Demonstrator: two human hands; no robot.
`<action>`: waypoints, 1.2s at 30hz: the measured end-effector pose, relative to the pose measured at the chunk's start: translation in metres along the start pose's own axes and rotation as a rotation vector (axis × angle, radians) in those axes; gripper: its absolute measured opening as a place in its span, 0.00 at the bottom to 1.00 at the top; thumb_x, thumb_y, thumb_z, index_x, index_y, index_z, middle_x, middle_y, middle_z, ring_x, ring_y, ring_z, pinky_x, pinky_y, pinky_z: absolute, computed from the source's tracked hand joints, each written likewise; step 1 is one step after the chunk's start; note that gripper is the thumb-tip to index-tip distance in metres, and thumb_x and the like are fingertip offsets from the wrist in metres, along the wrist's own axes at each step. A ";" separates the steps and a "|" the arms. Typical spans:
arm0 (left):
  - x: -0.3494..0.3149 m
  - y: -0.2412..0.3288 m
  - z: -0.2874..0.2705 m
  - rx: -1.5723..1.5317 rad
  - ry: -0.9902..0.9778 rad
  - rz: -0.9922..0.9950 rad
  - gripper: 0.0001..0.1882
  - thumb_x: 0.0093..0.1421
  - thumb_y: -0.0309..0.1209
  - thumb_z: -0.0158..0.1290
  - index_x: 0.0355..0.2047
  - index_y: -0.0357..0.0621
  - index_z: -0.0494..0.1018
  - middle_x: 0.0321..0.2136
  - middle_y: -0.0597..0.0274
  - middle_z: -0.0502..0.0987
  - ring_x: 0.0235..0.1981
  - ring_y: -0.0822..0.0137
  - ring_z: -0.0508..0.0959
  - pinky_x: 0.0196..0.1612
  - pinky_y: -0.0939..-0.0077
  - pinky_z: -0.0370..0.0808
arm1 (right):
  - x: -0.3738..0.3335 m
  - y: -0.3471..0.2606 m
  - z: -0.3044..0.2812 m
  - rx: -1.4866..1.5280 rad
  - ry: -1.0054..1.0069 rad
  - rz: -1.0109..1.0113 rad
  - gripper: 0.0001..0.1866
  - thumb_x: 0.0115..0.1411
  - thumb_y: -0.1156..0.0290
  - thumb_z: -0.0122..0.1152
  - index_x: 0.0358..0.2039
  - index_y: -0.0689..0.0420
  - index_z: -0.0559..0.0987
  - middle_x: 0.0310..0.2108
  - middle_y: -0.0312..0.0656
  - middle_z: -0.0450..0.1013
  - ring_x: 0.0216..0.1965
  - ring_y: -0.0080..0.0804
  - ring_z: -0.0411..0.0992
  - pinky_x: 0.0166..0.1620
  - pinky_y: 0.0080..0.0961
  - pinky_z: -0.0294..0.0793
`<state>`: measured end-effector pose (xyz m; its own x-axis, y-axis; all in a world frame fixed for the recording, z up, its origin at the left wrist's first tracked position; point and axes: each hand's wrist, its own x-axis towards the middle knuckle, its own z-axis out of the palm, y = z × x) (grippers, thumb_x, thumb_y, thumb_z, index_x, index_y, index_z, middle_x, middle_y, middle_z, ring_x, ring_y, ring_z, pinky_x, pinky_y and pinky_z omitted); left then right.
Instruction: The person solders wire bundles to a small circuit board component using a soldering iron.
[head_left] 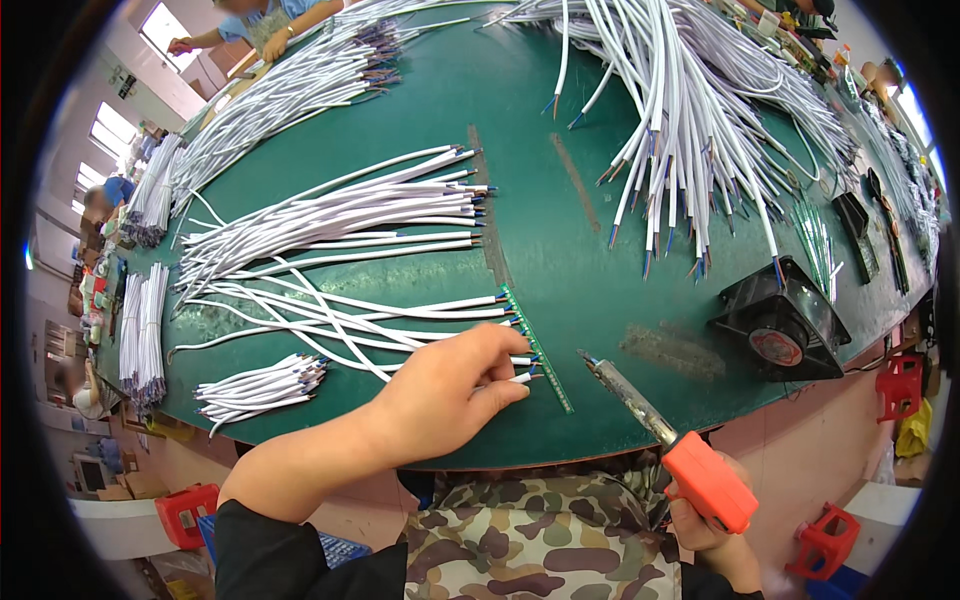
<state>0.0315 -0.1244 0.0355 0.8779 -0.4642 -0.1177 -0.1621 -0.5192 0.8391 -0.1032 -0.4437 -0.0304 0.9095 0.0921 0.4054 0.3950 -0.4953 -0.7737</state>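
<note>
My left hand (445,392) pinches the end of a white cable (523,378) between thumb and fingers, its bare wire tips at a narrow green circuit board strip (540,352). Several other white cables (440,312) lie with their stripped ends along the same strip. My right hand (700,525) grips a red soldering gun (708,482) near the table's front edge. The gun's metal tip (588,358) points up and left, a short way right of the strip and apart from it. Whether the held wires touch the strip is hard to tell.
A black fan (780,325) stands on the green table (560,240) at the right. White cables form a row (350,215), a short bundle (262,388) and a large heap (670,120). Thin green strips (815,245) lie beyond the fan. Other people work at the far edges.
</note>
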 end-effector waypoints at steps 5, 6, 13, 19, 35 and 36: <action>0.000 -0.030 0.024 0.454 0.188 0.548 0.14 0.51 0.23 0.57 0.39 0.38 0.77 0.32 0.59 0.73 0.31 0.58 0.75 0.34 0.66 0.74 | 0.002 -0.003 0.001 0.038 -0.048 0.062 0.05 0.56 0.71 0.62 0.29 0.59 0.79 0.27 0.43 0.76 0.25 0.34 0.75 0.29 0.29 0.75; 0.000 -0.031 0.026 0.532 0.214 0.596 0.14 0.50 0.24 0.57 0.39 0.38 0.77 0.32 0.59 0.73 0.31 0.59 0.74 0.34 0.67 0.74 | 0.004 -0.003 0.002 0.035 -0.051 0.066 0.05 0.56 0.71 0.62 0.29 0.59 0.79 0.27 0.43 0.76 0.25 0.34 0.75 0.29 0.29 0.75; 0.004 -0.035 0.031 0.627 0.273 0.684 0.16 0.48 0.25 0.57 0.40 0.36 0.78 0.32 0.60 0.73 0.30 0.61 0.73 0.32 0.68 0.72 | 0.005 -0.003 0.008 0.013 -0.035 0.008 0.04 0.55 0.70 0.62 0.29 0.57 0.79 0.26 0.40 0.77 0.26 0.36 0.75 0.30 0.30 0.74; 0.005 -0.036 0.030 0.627 0.252 0.692 0.18 0.47 0.25 0.57 0.41 0.35 0.78 0.33 0.59 0.75 0.29 0.60 0.74 0.30 0.67 0.73 | 0.014 -0.004 0.011 0.045 -0.066 0.006 0.04 0.50 0.73 0.61 0.28 0.55 0.80 0.26 0.39 0.77 0.25 0.38 0.75 0.30 0.31 0.75; 0.005 -0.034 0.031 0.627 0.238 0.646 0.17 0.47 0.25 0.57 0.40 0.35 0.79 0.32 0.59 0.75 0.29 0.60 0.74 0.30 0.67 0.72 | 0.023 0.005 0.014 0.061 -0.124 -0.212 0.26 0.47 0.80 0.56 0.51 0.64 0.72 0.31 0.44 0.74 0.19 0.40 0.71 0.23 0.32 0.70; 0.005 -0.033 0.031 0.627 0.238 0.647 0.17 0.47 0.25 0.57 0.40 0.35 0.79 0.32 0.59 0.75 0.29 0.60 0.74 0.30 0.67 0.72 | 0.022 0.006 0.013 0.060 -0.125 -0.212 0.26 0.47 0.80 0.56 0.51 0.64 0.72 0.31 0.44 0.74 0.19 0.40 0.71 0.23 0.32 0.70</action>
<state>0.0274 -0.1318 -0.0097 0.5901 -0.6750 0.4428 -0.8047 -0.5359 0.2555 -0.0788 -0.4335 -0.0327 0.8128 0.2963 0.5015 0.5825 -0.4017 -0.7066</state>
